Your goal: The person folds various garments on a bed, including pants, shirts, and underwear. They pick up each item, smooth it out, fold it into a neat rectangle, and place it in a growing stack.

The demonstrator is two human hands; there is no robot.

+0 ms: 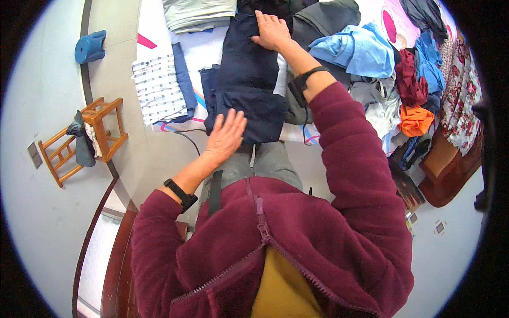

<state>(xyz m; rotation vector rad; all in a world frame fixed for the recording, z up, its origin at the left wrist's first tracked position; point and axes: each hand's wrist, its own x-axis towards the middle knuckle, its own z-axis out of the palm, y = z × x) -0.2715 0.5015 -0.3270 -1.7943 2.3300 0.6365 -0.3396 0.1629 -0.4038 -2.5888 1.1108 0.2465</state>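
Note:
Dark navy trousers (248, 67) lie partly folded on the bed before me, the folded part at the near edge. My left hand (228, 133) rests flat on this near part, its fingers spread. Farther up, my right hand (272, 31) lies palm down at the far end of the same dark cloth. Neither hand grips it. Left of the trousers is a folded white checked cloth (159, 89) on a blue folded garment (183, 79). A dark grey garment (330, 20) and a crumpled light blue garment (358, 49) lie to the right.
Folded pale garments (201, 14) are stacked at the far left of the bed. A heap with a dark red garment (411, 79) and an orange cloth (415, 120) lies at the right. A wooden chair (103, 127) and a blue plastic stool (89, 47) stand at the left.

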